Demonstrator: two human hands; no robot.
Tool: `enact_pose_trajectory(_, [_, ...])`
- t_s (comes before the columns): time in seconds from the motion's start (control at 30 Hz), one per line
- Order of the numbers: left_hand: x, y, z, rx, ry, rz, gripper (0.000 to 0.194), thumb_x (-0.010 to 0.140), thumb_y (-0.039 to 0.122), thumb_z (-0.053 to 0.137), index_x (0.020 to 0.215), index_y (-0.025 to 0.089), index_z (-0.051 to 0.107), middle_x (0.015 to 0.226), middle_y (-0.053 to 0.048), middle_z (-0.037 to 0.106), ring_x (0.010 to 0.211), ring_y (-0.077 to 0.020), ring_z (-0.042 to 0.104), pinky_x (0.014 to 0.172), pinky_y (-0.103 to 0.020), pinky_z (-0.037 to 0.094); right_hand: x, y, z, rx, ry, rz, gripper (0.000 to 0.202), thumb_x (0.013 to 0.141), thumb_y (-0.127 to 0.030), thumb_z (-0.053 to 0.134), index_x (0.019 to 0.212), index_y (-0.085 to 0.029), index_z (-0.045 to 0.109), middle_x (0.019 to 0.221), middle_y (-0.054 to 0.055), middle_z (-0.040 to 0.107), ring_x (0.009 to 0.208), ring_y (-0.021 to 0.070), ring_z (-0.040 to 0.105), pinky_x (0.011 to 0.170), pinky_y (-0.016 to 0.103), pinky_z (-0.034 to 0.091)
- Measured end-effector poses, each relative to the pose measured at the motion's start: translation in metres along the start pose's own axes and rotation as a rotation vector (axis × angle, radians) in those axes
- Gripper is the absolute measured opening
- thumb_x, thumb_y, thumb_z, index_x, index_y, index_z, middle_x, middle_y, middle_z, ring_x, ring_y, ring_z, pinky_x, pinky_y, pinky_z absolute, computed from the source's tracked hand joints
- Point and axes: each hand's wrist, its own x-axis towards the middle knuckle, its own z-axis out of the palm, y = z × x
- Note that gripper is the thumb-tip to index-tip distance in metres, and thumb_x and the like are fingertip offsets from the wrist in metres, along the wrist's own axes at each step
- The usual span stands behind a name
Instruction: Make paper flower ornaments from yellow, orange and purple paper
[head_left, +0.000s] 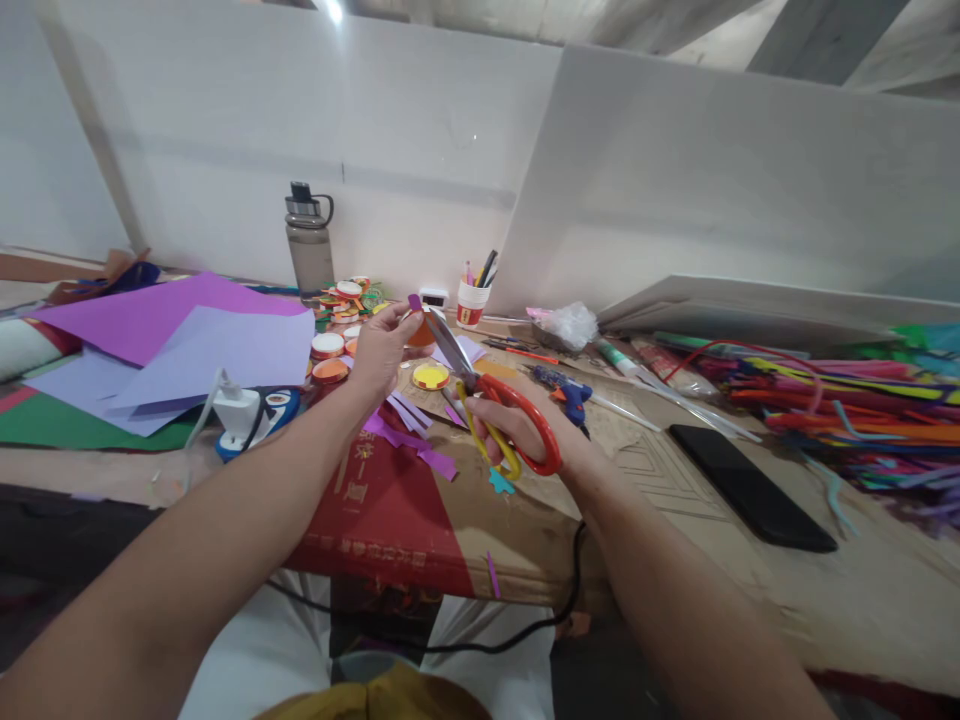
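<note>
My left hand (381, 345) is closed, pinching a small purple piece of paper (415, 301) between thumb and fingertips. In my right hand (514, 425) is a pair of scissors (452, 348) with red and yellow handles. Their blades point up and left, the tips close to the paper; whether the tips touch it I cannot tell. Below my hands lie purple paper strips (409, 440), a round yellow disc with a pale rim (431, 376) and a small teal cut-out (501, 481).
Large purple and lilac sheets (217, 345) cover the left side, near a plugged-in white adapter (238, 415). A water bottle (310, 250) and a paper cup of pens (472, 303) stand at the back. A blue glue gun (574, 400), black phone (750, 485) and colourful pipe cleaners (862, 420) lie right.
</note>
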Motion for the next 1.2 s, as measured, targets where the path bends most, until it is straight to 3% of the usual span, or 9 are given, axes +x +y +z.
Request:
enact_pose_trajectory(0.33, [-0.0031,0.0013,0.0007,0.027,-0.055,-0.022,0.030,0.067,0.038,0.077,0.087,0.018,0.066,0.088,-0.003,0.068,0.074,-0.0145,0.064,0.058,-0.028,0.057,0.0028,0.0074,0.0005,0.050,-0.015,0.003,0.030,0.091,-0.039,0.047,0.067,-0.021,0.051,0.046,-0.003,0.054,0.039,0.0116,0.053,0.039,0.023,0.043])
enact_pose_trajectory(1.2, [-0.0016,-0.0014,0.0003,0.114,-0.032,0.006,0.033,0.068,0.040,0.076,0.092,0.018,0.069,0.087,-0.003,0.070,0.074,-0.0150,0.065,0.057,-0.027,0.058,0.0021,0.0000,0.0055,0.182,0.045,0.082,0.022,0.083,-0.035,0.057,0.070,-0.021,0.046,0.055,-0.004,0.053,0.035,0.0089,0.051,0.032,0.020,0.041])
